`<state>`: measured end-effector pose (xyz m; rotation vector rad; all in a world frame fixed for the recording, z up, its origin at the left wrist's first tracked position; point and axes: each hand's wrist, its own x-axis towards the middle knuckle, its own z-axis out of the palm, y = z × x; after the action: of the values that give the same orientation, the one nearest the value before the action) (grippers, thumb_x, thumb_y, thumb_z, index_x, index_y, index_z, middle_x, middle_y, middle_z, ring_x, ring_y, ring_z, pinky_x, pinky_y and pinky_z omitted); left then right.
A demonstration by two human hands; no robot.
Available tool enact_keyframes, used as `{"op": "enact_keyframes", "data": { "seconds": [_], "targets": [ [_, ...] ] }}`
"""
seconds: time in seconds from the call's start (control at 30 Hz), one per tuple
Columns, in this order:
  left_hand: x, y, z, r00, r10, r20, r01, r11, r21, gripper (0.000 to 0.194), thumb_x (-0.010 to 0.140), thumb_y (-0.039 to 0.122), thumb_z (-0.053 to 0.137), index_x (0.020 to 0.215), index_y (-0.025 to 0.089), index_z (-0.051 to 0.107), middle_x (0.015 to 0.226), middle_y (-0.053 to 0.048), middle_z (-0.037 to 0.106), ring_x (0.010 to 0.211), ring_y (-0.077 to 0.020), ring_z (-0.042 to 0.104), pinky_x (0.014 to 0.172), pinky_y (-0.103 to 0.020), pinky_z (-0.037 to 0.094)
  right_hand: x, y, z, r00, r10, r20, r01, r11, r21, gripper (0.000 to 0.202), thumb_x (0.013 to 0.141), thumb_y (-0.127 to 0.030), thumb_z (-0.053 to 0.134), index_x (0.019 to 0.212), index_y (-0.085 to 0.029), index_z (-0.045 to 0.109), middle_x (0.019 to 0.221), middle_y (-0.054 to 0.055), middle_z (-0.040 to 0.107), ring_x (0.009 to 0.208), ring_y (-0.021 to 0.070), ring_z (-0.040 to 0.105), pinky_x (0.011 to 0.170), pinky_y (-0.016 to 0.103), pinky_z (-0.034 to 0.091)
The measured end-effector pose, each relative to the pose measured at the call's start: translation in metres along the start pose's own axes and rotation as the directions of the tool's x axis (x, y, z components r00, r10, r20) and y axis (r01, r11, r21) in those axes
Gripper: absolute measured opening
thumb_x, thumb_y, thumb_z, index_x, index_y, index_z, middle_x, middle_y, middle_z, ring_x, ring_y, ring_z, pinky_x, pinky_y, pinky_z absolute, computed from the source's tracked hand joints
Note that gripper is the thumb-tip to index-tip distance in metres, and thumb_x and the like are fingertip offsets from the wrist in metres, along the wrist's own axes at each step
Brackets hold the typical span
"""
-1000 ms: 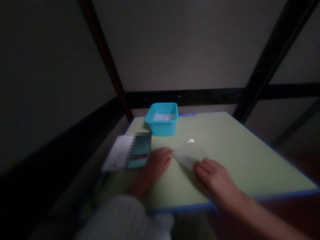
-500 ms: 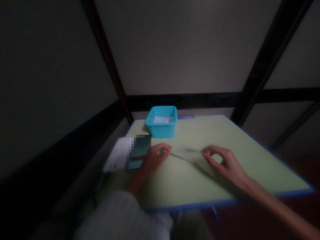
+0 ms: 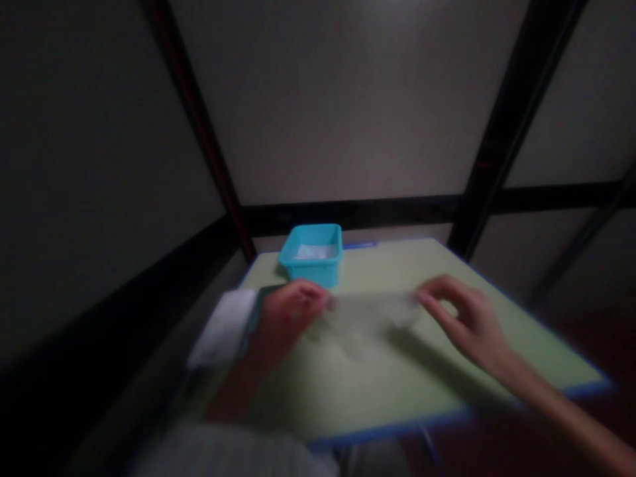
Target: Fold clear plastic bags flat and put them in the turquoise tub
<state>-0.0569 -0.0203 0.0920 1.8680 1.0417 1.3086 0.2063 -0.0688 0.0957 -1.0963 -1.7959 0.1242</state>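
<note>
A thin, see-through sheet or bag [image 3: 370, 318], blurred by motion, hangs between my two hands above the pale green table [image 3: 397, 397]. My left hand [image 3: 293, 308] pinches its upper left corner between thumb and fingers. At its upper right corner, my right hand [image 3: 460, 315] pinches it the same way, thumb and forefinger forming a loop. Behind my left hand stands a turquoise basket [image 3: 313, 265] with something whitish and flat [image 3: 315, 252] inside.
Left of my left hand lies a white item [image 3: 226, 328] beside a dark green one [image 3: 256, 318], partly hidden by the hand. A blue strip [image 3: 360, 246] lies at the table's far edge, right of the basket. Walls with dark beams rise behind.
My hands have moved slightly farther apart, and the clear sheet now hangs spread between them. My left hand now covers more of the dark green item. The view has shifted a little.
</note>
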Motion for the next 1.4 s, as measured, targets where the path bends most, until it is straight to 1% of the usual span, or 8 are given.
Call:
{"op": "enact_keyframes", "data": {
  "seconds": [0.4,0.57,0.67,0.77,0.93,1.07,1.23,1.4],
  "targets": [
    [-0.037,0.036,-0.003,0.991,0.117,0.064,-0.127,0.975,0.184,0.006,0.077,0.025,0.060,0.075,0.025,0.066,0.072,0.002,0.068,0.056,-0.0122,0.062,0.049,-0.020,0.047,-0.041,-0.024,-0.026,0.999,-0.026,-0.039,0.023,0.997,-0.072,0.006,0.088,-0.023,0.055,0.084,-0.023,0.060,0.075,0.002,0.067,0.066,0.0141,0.063,0.053,0.021,0.049],
    [-0.044,0.049,0.000,0.999,0.034,0.035,-0.038,0.989,0.145,0.002,0.075,0.027,0.063,0.074,0.025,0.063,0.062,0.004,0.068,0.049,-0.0118,0.060,0.042,-0.018,0.043,-0.040,-0.040,-0.034,0.997,0.074,-0.037,-0.073,0.997,0.028,0.010,0.086,-0.025,0.058,0.076,-0.024,0.060,0.065,0.000,0.064,0.055,0.0137,0.060,0.046,0.022,0.046],
    [-0.040,0.052,0.004,0.996,-0.086,0.034,0.086,0.996,0.010,0.013,0.073,0.026,0.064,0.086,0.025,0.060,0.061,0.005,0.067,0.047,-0.0127,0.061,0.042,-0.019,0.044,-0.032,-0.037,-0.033,0.982,0.182,0.052,-0.188,0.970,0.156,0.013,0.085,-0.027,0.058,0.073,-0.022,0.060,0.056,-0.001,0.060,0.046,0.0110,0.054,0.039,0.020,0.040],
    [-0.028,0.036,0.011,0.983,-0.176,0.052,0.180,0.980,-0.085,0.026,0.071,0.026,0.064,0.096,0.022,0.056,0.062,0.005,0.067,0.046,-0.0131,0.061,0.041,-0.020,0.041,-0.023,-0.018,-0.024,0.941,0.291,0.172,-0.329,0.906,0.266,0.020,0.083,-0.034,0.059,0.069,-0.021,0.057,0.050,-0.003,0.054,0.042,0.0090,0.047,0.037,0.019,0.036],
    [-0.004,-0.029,0.030,0.957,-0.255,0.141,0.262,0.964,-0.034,0.035,0.067,0.032,0.066,0.096,0.016,0.055,0.057,0.002,0.066,0.048,-0.0145,0.060,0.045,-0.021,0.038,-0.013,0.037,0.007,0.855,0.391,0.341,-0.485,0.836,0.257,0.028,0.077,-0.043,0.059,0.064,-0.019,0.052,0.052,-0.002,0.050,0.046,0.0091,0.045,0.042,0.021,0.035],
    [0.008,-0.072,0.043,0.914,-0.353,0.198,0.364,0.931,-0.020,0.035,0.061,0.026,0.064,0.093,0.016,0.055,0.055,0.003,0.065,0.052,-0.0146,0.061,0.050,-0.022,0.041,-0.014,0.080,0.037,0.820,0.476,0.318,-0.543,0.822,0.171,0.024,0.077,-0.039,0.053,0.064,-0.018,0.051,0.055,-0.002,0.050,0.048,0.0095,0.043,0.043,0.022,0.032],
    [0.018,-0.093,0.054,0.927,-0.355,0.125,0.356,0.934,0.014,0.042,0.057,0.018,0.063,0.098,0.014,0.054,0.056,0.006,0.061,0.051,-0.0133,0.059,0.051,-0.022,0.043,-0.006,0.114,0.050,0.823,0.423,0.380,-0.472,0.880,0.043,0.017,0.070,-0.032,0.055,0.063,-0.017,0.054,0.060,0.001,0.054,0.054,0.0126,0.048,0.048,0.024,0.036],
    [0.024,-0.099,0.066,0.949,-0.313,0.014,0.312,0.949,0.049,0.053,0.064,0.013,0.056,0.116,0.012,0.047,0.080,-0.002,0.067,0.067,-0.0151,0.064,0.059,-0.024,0.049,0.013,0.126,0.045,0.814,0.331,0.478,-0.380,0.925,0.006,0.019,0.071,-0.034,0.057,0.069,-0.015,0.059,0.064,0.004,0.061,0.058,0.0154,0.053,0.053,0.027,0.040]
  ]
}}
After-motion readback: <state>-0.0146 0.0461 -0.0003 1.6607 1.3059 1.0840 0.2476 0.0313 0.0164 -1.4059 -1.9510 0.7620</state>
